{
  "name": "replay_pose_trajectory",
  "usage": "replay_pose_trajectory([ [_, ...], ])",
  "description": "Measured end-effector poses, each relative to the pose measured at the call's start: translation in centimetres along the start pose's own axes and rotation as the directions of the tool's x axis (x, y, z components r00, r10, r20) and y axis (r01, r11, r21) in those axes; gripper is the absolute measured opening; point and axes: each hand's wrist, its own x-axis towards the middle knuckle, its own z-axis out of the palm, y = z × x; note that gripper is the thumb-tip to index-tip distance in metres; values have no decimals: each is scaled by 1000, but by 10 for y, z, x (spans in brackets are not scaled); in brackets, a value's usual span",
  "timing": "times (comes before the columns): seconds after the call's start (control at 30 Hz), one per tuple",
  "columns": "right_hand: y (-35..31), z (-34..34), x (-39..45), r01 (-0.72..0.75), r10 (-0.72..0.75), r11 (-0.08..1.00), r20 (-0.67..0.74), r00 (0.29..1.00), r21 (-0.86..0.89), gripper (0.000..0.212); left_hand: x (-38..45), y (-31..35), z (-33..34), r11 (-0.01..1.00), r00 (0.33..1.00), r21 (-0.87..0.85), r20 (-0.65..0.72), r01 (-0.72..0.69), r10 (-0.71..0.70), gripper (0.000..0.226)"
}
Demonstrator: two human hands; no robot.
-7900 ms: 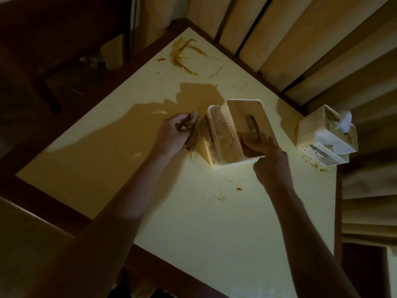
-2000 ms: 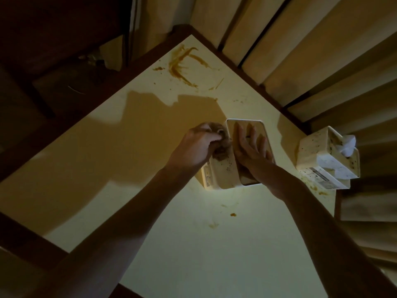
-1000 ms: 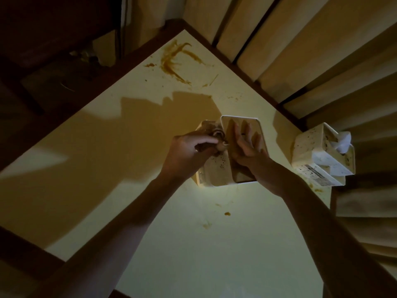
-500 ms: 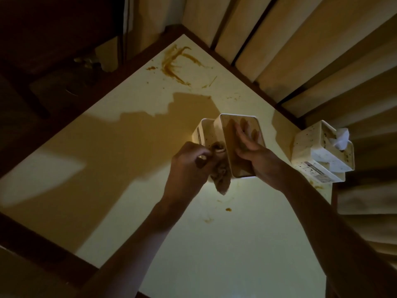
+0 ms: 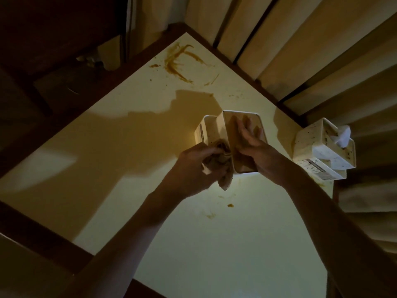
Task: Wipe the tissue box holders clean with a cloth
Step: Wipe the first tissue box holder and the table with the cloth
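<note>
A white tissue box holder (image 5: 209,131) with brown specks stands tipped on the pale table (image 5: 214,244), its flat panel facing up. My right hand (image 5: 250,145) lies on that panel with straight fingers, holding it steady. My left hand (image 5: 197,166) grips a crumpled brown cloth (image 5: 223,166) against the holder's near left side; a tail of cloth hangs below. A second speckled holder (image 5: 309,147), with a white tissue sticking out of its top, stands at the table's right edge.
Brown smears (image 5: 180,63) mark the far corner of the table, and small brown spots (image 5: 230,205) lie near me. Curtain folds (image 5: 300,50) hang behind the table. A dark wooden rim borders the tabletop.
My left hand has drawn the cloth down along the holder's side toward me. My right hand stays flat on the panel, and the holder has shifted slightly.
</note>
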Motion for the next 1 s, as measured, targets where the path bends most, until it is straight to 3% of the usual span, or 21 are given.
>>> replay_pose_trajectory([
  [0.1,-1,0,-2,0,0,1000,20,1000,-19,70,-9,2,2,999,999,10,44,32,-32,50],
  [0.27,-3,1,0,-23,23,989,1,1000,-148,85,2,12,10,999,999,51,-44,6,-4,24],
  [0.37,-2,0,-1,-19,20,988,6,1000,-153,89,7,12,17,987,997,157,-70,-17,29,20],
  [0.5,-6,2,-4,-15,15,976,-3,1000,-217,86,13,19,20,961,992,267,-117,68,-37,16],
  [0.63,-5,-2,-7,-3,1,971,-7,1000,-240,75,10,15,12,987,996,158,-90,28,-14,23],
  [0.83,-12,4,-5,-34,36,983,8,999,-180,83,9,25,20,957,936,6,-211,290,-282,29],
  [1.0,-10,2,-7,-7,13,987,38,999,-158,88,8,22,24,974,975,138,-160,179,-156,28],
])
